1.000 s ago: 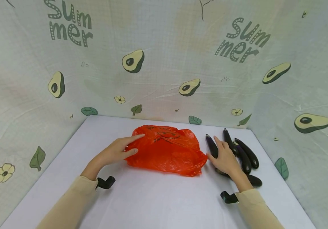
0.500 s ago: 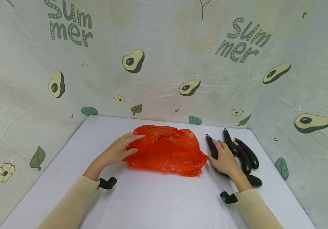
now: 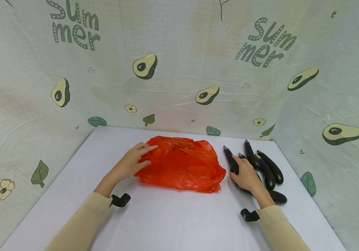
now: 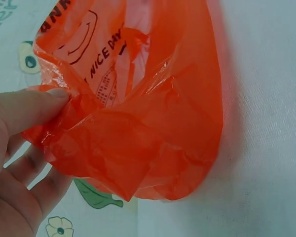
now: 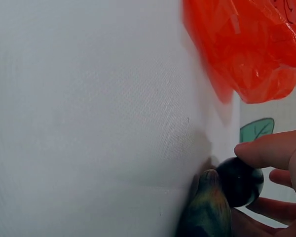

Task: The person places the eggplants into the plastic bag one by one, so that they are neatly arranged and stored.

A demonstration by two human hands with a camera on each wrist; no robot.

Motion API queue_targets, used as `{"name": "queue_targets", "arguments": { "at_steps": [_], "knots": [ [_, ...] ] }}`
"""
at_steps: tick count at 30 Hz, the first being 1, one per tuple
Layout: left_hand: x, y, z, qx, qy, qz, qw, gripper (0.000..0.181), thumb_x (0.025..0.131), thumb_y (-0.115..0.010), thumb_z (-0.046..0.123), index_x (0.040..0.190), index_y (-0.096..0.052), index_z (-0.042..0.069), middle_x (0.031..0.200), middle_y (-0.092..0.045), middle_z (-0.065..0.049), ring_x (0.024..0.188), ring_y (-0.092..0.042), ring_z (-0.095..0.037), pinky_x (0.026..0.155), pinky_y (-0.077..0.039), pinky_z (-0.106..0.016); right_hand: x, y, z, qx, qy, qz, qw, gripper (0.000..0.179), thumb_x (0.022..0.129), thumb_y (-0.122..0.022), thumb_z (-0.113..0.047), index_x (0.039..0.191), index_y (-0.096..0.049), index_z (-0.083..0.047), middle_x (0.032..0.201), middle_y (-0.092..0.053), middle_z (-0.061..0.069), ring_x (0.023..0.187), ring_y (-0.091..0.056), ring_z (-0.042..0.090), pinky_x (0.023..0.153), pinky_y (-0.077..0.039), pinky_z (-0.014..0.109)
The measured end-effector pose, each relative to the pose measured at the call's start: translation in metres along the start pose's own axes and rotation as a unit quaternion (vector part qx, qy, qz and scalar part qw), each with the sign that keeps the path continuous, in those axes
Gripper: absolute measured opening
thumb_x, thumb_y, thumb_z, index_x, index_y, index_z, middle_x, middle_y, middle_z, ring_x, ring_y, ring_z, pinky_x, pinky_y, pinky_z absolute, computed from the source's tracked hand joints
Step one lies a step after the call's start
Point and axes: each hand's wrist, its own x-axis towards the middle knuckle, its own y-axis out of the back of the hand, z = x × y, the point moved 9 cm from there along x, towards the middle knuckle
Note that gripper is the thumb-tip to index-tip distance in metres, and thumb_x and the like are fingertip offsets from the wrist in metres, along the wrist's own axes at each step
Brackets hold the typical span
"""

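A red plastic bag (image 3: 184, 169) with dark printing lies puffed up mid-table. At its left side, my left hand (image 3: 131, 161) pinches the rim between thumb and fingers; the left wrist view shows the bag's mouth (image 4: 111, 94) partly spread. Just right of the bag, my right hand (image 3: 247, 177) grips a dark purple eggplant (image 3: 228, 155). In the right wrist view, the thumb and fingers curl round the eggplant's rounded end (image 5: 242, 183). Another eggplant (image 5: 206, 210) lies below it, partly hidden by the hand in the head view.
Several more eggplants (image 3: 276, 172) lie together to the right of my right hand, one crossing under the wrist. The white table (image 3: 173, 219) is bounded at the back and sides by a hanging cloth (image 3: 179, 62) printed with avocados and leaves.
My right hand's fingers have come down and curled round the eggplant, whose top has shifted slightly left. The left hand has moved only a little and stays at the bag's rim.
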Motion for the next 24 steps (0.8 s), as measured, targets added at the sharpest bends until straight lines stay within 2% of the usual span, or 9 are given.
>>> {"name": "queue_targets", "arguments": {
  "at_steps": [3, 8, 15, 20, 24],
  "knots": [
    [0.0009, 0.0007, 0.0007, 0.011, -0.001, 0.013, 0.9998, 0.065, 0.085, -0.076, 0.007, 0.143, -0.052, 0.023, 0.110, -0.049, 0.002, 0.094, -0.049, -0.016, 0.074, -0.053, -0.030, 0.0016, 0.0004, 0.0020, -0.001, -0.006, -0.003, 1.0000, 0.070, 0.086, -0.074, -0.025, 0.146, -0.043, -0.005, 0.137, -0.044, 0.027, 0.120, -0.048, 0.044, 0.095, -0.044, 0.062],
    [0.0028, -0.0016, -0.0009, 0.026, 0.015, 0.023, 0.9993, 0.065, 0.085, -0.076, 0.008, 0.143, -0.051, 0.022, 0.108, -0.048, 0.001, 0.093, -0.049, -0.016, 0.075, -0.053, -0.028, 0.0032, 0.0016, 0.0032, -0.005, -0.009, -0.006, 0.9999, 0.066, 0.086, -0.073, -0.025, 0.142, -0.047, -0.001, 0.135, -0.046, 0.028, 0.119, -0.048, 0.045, 0.096, -0.043, 0.062],
    [0.0064, -0.0024, -0.0035, 0.025, 0.045, 0.032, 0.9982, 0.067, 0.086, -0.075, 0.010, 0.145, -0.049, 0.026, 0.109, -0.046, 0.002, 0.096, -0.049, -0.016, 0.078, -0.053, -0.028, 0.0040, 0.0031, 0.0034, -0.008, -0.011, -0.016, 0.9998, 0.064, 0.086, -0.073, -0.024, 0.141, -0.048, 0.000, 0.136, -0.047, 0.030, 0.121, -0.046, 0.047, 0.097, -0.040, 0.065],
    [0.0074, -0.0051, -0.0013, 0.023, 0.044, 0.031, 0.9983, 0.066, 0.086, -0.075, 0.009, 0.145, -0.049, 0.024, 0.112, -0.048, 0.001, 0.101, -0.050, -0.017, 0.084, -0.054, -0.032, 0.0059, 0.0051, 0.0019, -0.013, -0.003, -0.030, 0.9995, 0.067, 0.085, -0.074, -0.023, 0.141, -0.047, 0.003, 0.136, -0.048, 0.032, 0.124, -0.045, 0.049, 0.098, -0.039, 0.065],
    [0.0080, -0.0075, -0.0005, 0.024, 0.038, 0.032, 0.9984, 0.066, 0.085, -0.076, 0.009, 0.145, -0.050, 0.023, 0.111, -0.047, 0.001, 0.099, -0.050, -0.017, 0.082, -0.055, -0.030, 0.0076, 0.0043, 0.0041, -0.012, -0.010, -0.047, 0.9988, 0.070, 0.084, -0.074, -0.023, 0.142, -0.045, 0.003, 0.138, -0.048, 0.031, 0.124, -0.047, 0.047, 0.098, -0.039, 0.065]
  ]
}}
